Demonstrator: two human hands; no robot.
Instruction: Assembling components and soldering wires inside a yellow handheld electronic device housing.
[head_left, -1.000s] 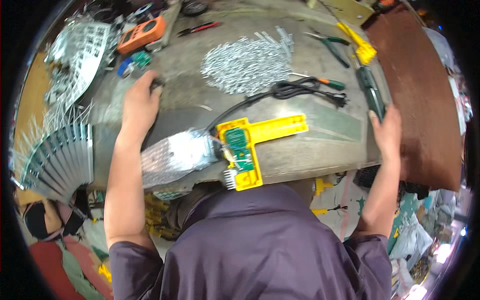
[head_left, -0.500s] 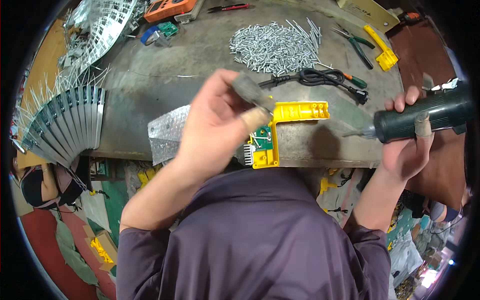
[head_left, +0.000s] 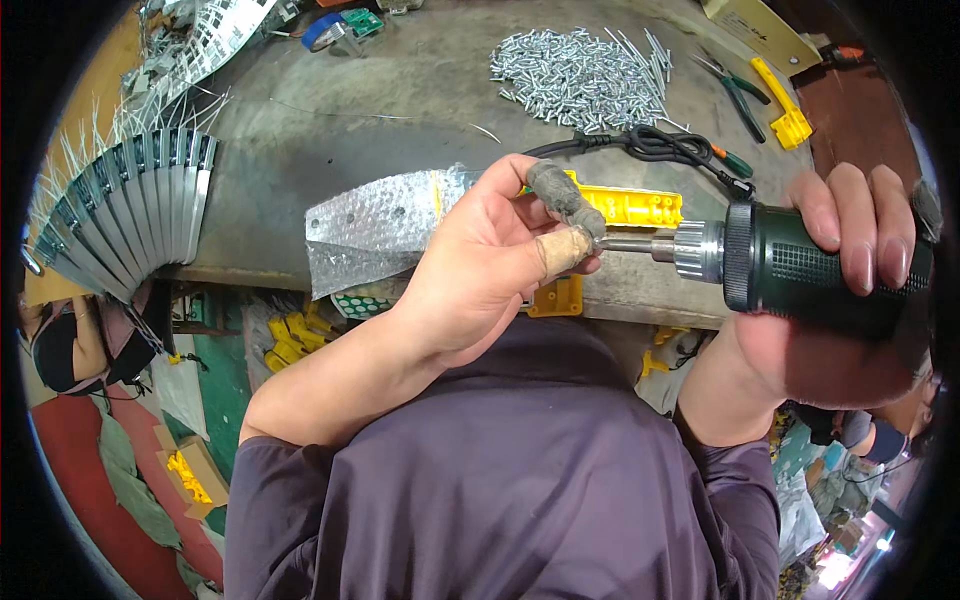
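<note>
Risk first: the slim silver metal bit (head_left: 645,243), centre-right of the frame, could slip off line if the two hands drift apart; likely cause is both being up off the bench with no visible support. If the thick dark green cylindrical driver (head_left: 790,260) spun now, the fingertips at the bit could get nipped or the cloth wraps snagged. Anything small dropped here could land in the yellow plastic housing (head_left: 635,205), which lies mid-frame on the bench, partly hidden behind the left hand (head_left: 480,260).

Pose: left forearm slopes up from lower left to centre, palm half turned to camera, grey wrap (head_left: 555,185) on one finger, tan wrap (head_left: 563,250) on the thumb. Thumb and fingers meet, pinched on the bit's end; can't tell whether a screw sits between them. Right hand (head_left: 857,230), right side of frame, is clamped on the driver: fingers over the top of the barrel, palm below, tool roughly level, nose pointing left.

Around: clear bubble wrap sleeve (head_left: 370,225) left of centre, heap of silver screws (head_left: 580,80) at upper centre, looped black power cord (head_left: 660,145) just below it, green-handled pliers (head_left: 740,105) upper right.
</note>
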